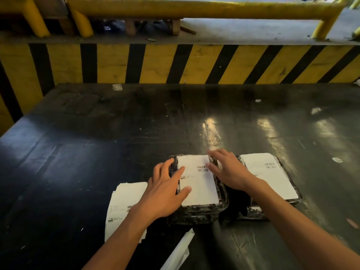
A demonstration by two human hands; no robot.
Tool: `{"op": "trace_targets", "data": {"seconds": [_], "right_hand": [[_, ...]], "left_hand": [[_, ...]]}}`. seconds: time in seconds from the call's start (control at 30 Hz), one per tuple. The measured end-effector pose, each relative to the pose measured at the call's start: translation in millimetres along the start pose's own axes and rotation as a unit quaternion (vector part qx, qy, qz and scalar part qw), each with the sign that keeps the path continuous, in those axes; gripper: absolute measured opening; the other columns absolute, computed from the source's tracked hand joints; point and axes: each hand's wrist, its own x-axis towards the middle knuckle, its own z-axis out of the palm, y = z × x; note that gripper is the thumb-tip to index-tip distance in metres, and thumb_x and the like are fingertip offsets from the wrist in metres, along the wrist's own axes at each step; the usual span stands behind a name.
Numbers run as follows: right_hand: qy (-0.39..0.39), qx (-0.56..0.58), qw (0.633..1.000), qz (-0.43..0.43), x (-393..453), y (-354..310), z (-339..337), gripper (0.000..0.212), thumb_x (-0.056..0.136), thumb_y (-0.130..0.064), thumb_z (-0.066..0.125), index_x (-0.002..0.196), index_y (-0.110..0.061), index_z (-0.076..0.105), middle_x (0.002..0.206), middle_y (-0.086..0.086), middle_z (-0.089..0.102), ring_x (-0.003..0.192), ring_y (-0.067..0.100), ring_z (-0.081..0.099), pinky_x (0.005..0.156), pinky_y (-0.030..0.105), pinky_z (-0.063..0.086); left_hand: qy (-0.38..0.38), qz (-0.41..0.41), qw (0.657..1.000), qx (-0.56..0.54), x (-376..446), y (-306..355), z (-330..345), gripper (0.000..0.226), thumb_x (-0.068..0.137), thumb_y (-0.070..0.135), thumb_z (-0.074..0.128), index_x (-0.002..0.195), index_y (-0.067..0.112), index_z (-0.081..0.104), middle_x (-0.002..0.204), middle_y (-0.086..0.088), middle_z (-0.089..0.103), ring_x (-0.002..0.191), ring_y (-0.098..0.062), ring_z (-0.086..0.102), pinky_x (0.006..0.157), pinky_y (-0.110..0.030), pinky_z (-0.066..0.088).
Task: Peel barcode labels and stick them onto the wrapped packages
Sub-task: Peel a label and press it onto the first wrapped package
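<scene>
Both hands flat on the label (198, 182) stuck on the middle package (196, 213); left hand (165, 193) at its 9 o'clock edge, right hand (228, 170) at 2 o'clock, each grip spread wide, holding nothing; second labelled package (272, 178) at 3 o'clock; label stack (124, 201) at 9 o'clock on the dark surface (78, 152).

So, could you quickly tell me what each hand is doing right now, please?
Left hand: open, fingers flat on the white barcode label atop the black plastic-wrapped package.
Right hand: open, pressing the same label's right edge.

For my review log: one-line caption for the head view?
Both hands, left and right, press a label flat onto a wrapped package.
</scene>
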Motion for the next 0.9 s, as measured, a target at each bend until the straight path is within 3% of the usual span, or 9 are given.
{"op": "trace_targets", "data": {"seconds": [0.07, 0.13, 0.23, 0.47, 0.9], "right_hand": [[-0.017, -0.042, 0.998, -0.035, 12, 0, 8, 0.057, 0.101, -0.047, 0.035, 0.153, -0.029, 0.023, 0.163, -0.006, 0.017, 0.15, 0.022, 0.01, 0.12, 0.043, 0.016], [-0.064, -0.088, 0.993, -0.046, 19, 4, 16, 0.059, 0.101, -0.051, 0.025, 0.155, -0.03, 0.012, 0.163, -0.011, 0.002, 0.15, 0.018, -0.012, 0.121, 0.049, 0.011], [-0.083, -0.104, 0.989, -0.058, 16, 11, 26, 0.064, 0.099, -0.057, 0.018, 0.155, -0.031, 0.0, 0.162, -0.015, -0.008, 0.146, 0.016, -0.023, 0.121, 0.05, 0.009], [-0.082, -0.109, 0.985, -0.101, -26, 17, 35, 0.058, 0.099, -0.058, 0.012, 0.151, -0.042, -0.009, 0.158, -0.023, -0.018, 0.141, 0.007, -0.034, 0.122, 0.046, -0.004], [-0.079, -0.169, 0.955, -0.23, -80, 26, 36, 0.063, 0.101, -0.053, 0.028, 0.154, -0.036, -0.002, 0.162, -0.015, -0.005, 0.148, 0.015, -0.021, 0.122, 0.048, -0.005]], "left_hand": [[0.027, 0.017, 0.999, -0.02, 20, 10, 0, 0.061, 0.101, 0.05, 0.033, 0.155, 0.032, 0.011, 0.162, 0.012, -0.017, 0.149, -0.016, -0.02, 0.12, -0.05, 0.009], [0.035, 0.028, 0.999, -0.025, 40, 15, 4, 0.057, 0.104, 0.045, 0.027, 0.156, 0.028, 0.011, 0.165, 0.007, -0.009, 0.15, -0.015, -0.015, 0.121, -0.046, 0.008], [0.041, 0.02, 0.999, 0.0, 56, 8, 19, 0.056, 0.105, 0.041, 0.022, 0.156, 0.023, 0.009, 0.166, 0.005, 0.003, 0.152, -0.013, -0.004, 0.122, -0.044, 0.01], [0.074, 0.016, 0.997, 0.009, 54, 4, 34, 0.055, 0.105, 0.039, 0.018, 0.156, 0.025, 0.005, 0.165, 0.008, 0.001, 0.151, -0.011, -0.004, 0.122, -0.045, 0.015], [0.087, 0.018, 0.996, -0.009, 56, 0, 37, 0.054, 0.105, 0.038, 0.021, 0.156, 0.025, 0.009, 0.165, 0.008, 0.006, 0.151, -0.011, -0.001, 0.119, -0.046, 0.016]]}}
